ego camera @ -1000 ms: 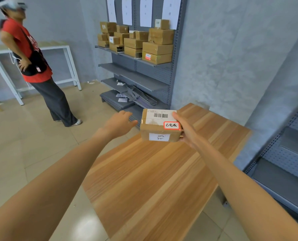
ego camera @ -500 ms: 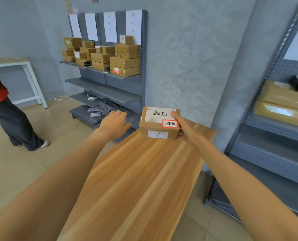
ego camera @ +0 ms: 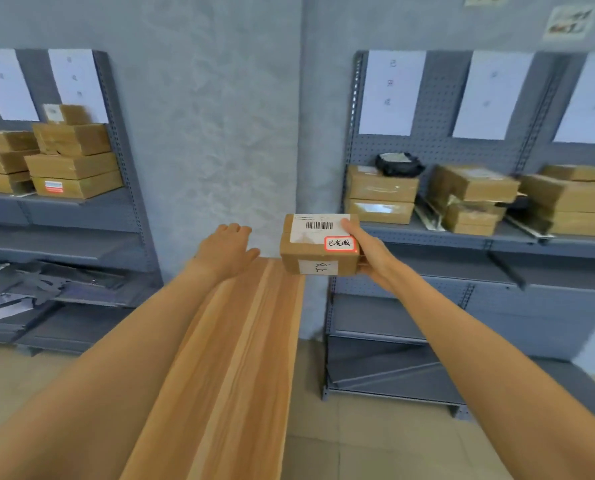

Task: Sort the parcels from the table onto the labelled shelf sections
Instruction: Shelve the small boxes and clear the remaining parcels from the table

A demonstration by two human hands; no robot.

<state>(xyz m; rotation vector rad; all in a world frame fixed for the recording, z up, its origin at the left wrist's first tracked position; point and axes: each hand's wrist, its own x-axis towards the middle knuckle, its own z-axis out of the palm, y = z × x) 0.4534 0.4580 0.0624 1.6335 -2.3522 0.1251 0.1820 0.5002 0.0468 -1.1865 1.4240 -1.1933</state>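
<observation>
My right hand (ego camera: 369, 252) grips a small brown cardboard parcel (ego camera: 310, 252) by its right side, thumb on top. The parcel carries a white barcode label, a red-bordered sticker and a handwritten white label on its front. It is held above the far end of the wooden table (ego camera: 233, 368). My left hand (ego camera: 225, 249) hovers to the left of the parcel, palm down, fingers relaxed, holding nothing. Ahead on the right stands a grey shelf unit (ego camera: 438, 237) with white paper labels (ego camera: 389, 93) on its pegboard back.
Several brown parcels (ego camera: 381, 192) and a black pouch (ego camera: 398, 164) sit on the right unit's upper shelf; its lower shelves are bare. A second grey shelf unit (ego camera: 64, 206) on the left holds stacked parcels (ego camera: 72, 164) and flat grey pieces lower down.
The view has swung right: the right shelf unit now faces me and the person in red has left the frame. My right hand still holds the parcel; my left hand stays beside it.
</observation>
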